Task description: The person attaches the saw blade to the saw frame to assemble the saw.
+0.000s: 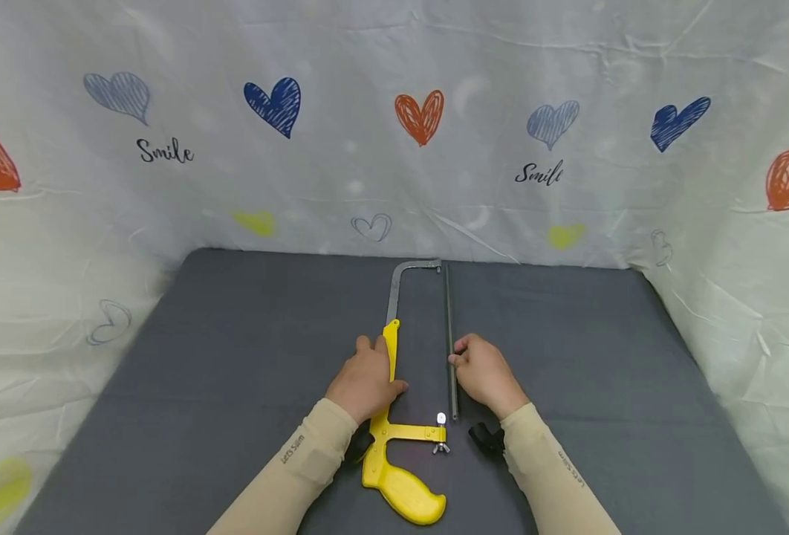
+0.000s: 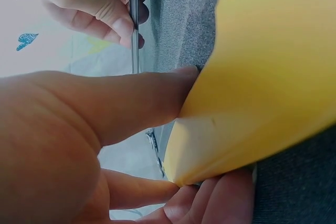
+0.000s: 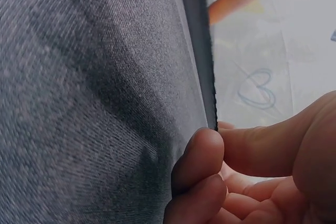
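Note:
A hacksaw frame with a yellow handle [image 1: 409, 496] and a grey metal front arm [image 1: 394, 293] lies on the dark cloth, its open side to the right. My left hand [image 1: 362, 383] holds the yellow spine [image 2: 273, 72], thumb on one side and fingers on the other. Just right of the frame, my right hand [image 1: 486, 374] pinches a thin saw blade [image 1: 449, 305] between thumb and fingers. Fine teeth show along the blade [image 3: 206, 72] in the right wrist view. The blade's lower end lies apart from the blade holder with its wing nut [image 1: 440, 448].
The grey cloth-covered table [image 1: 267, 319] spreads out around the saw. A white curtain [image 1: 341, 178] printed with hearts and "Smile" hangs along the back and both sides. A black wrist mount [image 1: 486, 438] sits beside the right cuff.

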{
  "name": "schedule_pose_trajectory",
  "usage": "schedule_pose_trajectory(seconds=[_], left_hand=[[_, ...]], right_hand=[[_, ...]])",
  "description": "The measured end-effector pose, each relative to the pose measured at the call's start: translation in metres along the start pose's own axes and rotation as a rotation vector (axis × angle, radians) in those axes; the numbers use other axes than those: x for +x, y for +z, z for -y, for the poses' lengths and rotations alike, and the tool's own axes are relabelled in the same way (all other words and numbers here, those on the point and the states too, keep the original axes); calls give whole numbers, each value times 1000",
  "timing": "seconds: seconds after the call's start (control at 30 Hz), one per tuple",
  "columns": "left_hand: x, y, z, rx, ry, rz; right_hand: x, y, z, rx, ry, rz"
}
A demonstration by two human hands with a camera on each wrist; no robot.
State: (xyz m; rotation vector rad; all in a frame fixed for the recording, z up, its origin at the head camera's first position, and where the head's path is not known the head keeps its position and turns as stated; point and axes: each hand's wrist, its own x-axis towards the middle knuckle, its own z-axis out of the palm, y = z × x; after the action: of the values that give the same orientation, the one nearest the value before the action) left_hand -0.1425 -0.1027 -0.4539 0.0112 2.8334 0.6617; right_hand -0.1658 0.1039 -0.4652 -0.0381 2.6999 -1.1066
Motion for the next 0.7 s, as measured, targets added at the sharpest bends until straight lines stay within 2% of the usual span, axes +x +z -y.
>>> schedule_pose_trajectory(seconds=[0.7], left_hand=[[0,-2,0,18,1,1]], right_hand=[[4,11,2,11,-11,-12]])
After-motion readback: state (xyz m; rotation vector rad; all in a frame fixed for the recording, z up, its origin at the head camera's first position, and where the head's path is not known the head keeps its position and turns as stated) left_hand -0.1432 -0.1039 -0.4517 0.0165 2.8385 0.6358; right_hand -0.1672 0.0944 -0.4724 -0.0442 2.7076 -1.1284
